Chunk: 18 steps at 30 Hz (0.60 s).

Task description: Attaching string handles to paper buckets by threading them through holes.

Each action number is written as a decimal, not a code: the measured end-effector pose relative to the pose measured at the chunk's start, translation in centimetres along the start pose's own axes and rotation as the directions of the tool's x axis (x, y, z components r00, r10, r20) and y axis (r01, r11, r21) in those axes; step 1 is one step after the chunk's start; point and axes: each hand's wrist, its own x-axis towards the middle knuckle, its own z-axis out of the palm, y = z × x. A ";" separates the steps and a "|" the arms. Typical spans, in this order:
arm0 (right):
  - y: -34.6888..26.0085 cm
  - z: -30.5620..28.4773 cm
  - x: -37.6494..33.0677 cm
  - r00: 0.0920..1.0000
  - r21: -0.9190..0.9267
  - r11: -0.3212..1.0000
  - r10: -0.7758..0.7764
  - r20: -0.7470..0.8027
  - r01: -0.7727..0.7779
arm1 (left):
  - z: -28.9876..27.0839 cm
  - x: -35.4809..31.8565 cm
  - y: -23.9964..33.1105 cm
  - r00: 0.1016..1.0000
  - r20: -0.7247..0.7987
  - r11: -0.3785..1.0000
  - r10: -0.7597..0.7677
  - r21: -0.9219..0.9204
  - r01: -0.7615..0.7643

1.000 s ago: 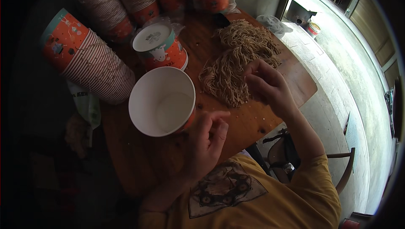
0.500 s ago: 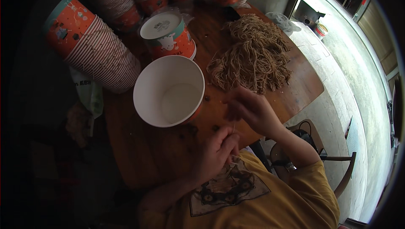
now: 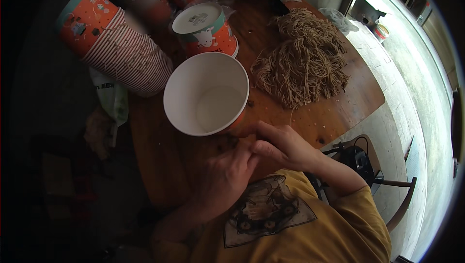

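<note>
Head view: left hand and right hand meet, fingers curled — whether they grip anything, I cannot tell — just before the white-lined tub on the wooden surface, tan strings to its right.

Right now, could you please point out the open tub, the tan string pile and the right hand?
Open tub (image 3: 186,86), head view: white inner wall.
Tan string pile (image 3: 305,59), head view: middle strands.
Right hand (image 3: 289,147), head view: back of the hand.

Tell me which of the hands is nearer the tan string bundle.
Right. The right hand is below the tan string bundle in the picture; the left hand is farther off, lower and more to the left.
</note>
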 end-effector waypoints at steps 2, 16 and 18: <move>0.8 -0.4 0.0 0.999 -0.056 0.998 -0.032 -0.002 0.032 | -0.7 -0.2 0.0 0.998 0.009 0.998 -0.064 -0.001 0.064; -0.2 -0.9 -0.1 0.993 0.383 0.917 0.118 0.016 -0.115 | -3.5 0.8 -0.5 0.971 -0.049 0.954 0.236 0.204 -0.222; 0.4 -0.9 -0.2 0.991 0.418 0.901 0.130 -0.010 -0.114 | -4.2 1.0 -0.6 0.972 -0.096 0.966 0.213 0.172 -0.195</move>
